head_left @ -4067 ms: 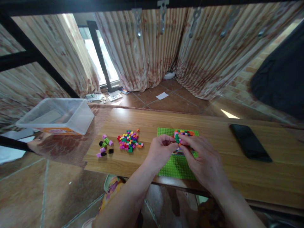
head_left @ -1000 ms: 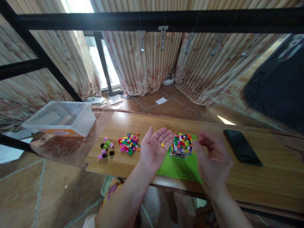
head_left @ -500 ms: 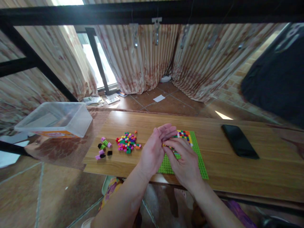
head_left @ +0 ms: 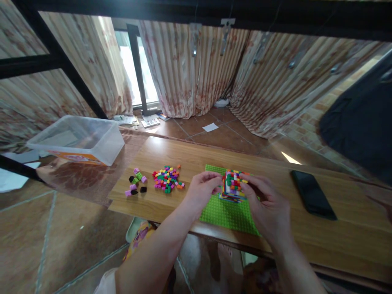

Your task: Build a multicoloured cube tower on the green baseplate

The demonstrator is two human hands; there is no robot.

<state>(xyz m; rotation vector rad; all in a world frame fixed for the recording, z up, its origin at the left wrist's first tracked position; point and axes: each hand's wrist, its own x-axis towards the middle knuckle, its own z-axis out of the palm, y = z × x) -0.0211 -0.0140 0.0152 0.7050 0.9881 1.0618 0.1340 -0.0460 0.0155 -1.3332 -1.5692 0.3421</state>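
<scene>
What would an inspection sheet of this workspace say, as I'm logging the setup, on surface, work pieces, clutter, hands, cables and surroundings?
Surface: wood-grain table, in use.
Work pieces: multicoloured brick block on a green baseplate; loose brick pile and a smaller pink, lime and black group to the left.
Clutter: black phone on the right; clear plastic bin past the table's left end; paper sheet on the floor.
Hands: left hand and right hand at either side of the block; whether either pinches a brick is unclear.
Cables: nothing seen.
Surroundings: striped curtains, tiled floor, dark bar overhead.
</scene>
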